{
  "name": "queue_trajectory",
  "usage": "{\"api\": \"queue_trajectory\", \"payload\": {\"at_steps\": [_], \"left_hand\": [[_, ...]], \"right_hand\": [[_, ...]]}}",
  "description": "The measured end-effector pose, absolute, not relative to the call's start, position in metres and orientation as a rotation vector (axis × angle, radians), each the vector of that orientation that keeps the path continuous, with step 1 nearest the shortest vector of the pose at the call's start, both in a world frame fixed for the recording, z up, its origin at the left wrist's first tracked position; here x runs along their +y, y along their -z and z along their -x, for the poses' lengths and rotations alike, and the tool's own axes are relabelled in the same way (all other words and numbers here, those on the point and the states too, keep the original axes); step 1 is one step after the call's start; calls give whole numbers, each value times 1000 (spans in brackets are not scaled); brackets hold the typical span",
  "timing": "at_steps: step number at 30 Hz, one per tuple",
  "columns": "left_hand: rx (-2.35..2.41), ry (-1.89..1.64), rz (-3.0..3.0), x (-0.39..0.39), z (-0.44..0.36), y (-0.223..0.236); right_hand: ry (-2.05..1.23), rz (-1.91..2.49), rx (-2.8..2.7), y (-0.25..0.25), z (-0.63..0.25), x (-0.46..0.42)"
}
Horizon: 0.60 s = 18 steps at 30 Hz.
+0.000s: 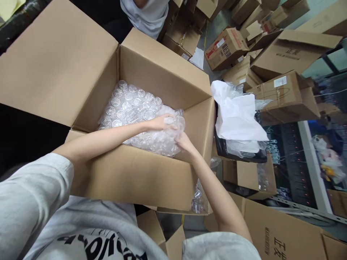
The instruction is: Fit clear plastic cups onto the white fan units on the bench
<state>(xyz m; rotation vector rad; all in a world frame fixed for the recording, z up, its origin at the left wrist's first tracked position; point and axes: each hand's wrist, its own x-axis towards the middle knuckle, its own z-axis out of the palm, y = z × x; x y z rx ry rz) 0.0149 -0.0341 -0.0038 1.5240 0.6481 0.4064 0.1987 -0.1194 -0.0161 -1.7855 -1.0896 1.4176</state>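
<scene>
A large open cardboard box point(135, 177) stands in front of me. Rows of clear round plastic pieces point(127, 104) with a spoked pattern fill its left part. Crumpled clear plastic point(173, 126) lies at the right end of the rows, inside the box. My left hand point(162, 122) reaches across the rows and has its fingers closed on this plastic from above. From the right side, my right hand point(184, 142) pinches the same plastic lower down. What lies under the plastic is hidden.
White sheets point(235, 112) and clear bags lie over a dark bin point(241, 153) to the right. Several cardboard boxes point(287, 94) are heaped at the upper right. Another person's sleeve point(148, 16) shows beyond the box. A marked carton point(279, 231) stands at the lower right.
</scene>
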Motion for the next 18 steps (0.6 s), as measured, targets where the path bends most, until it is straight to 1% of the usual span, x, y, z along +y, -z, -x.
{"api": "queue_trajectory", "payload": {"at_steps": [4, 8, 13, 18], "left_hand": [[745, -399, -1726, -30, -12, -1], [931, -548, -1748, -13, -1, -6], [1129, -658, -1743, 10, 8, -10], [1179, -598, -1868, 17, 9, -6]], "right_hand": [[-1401, 1768, -1108, 8, -195, -100], [-1366, 1840, -1010, 8, -211, -90], [-1352, 2225, -844, 37, -238, -101], [-1351, 2541, -787, 72, -237, -109]]}}
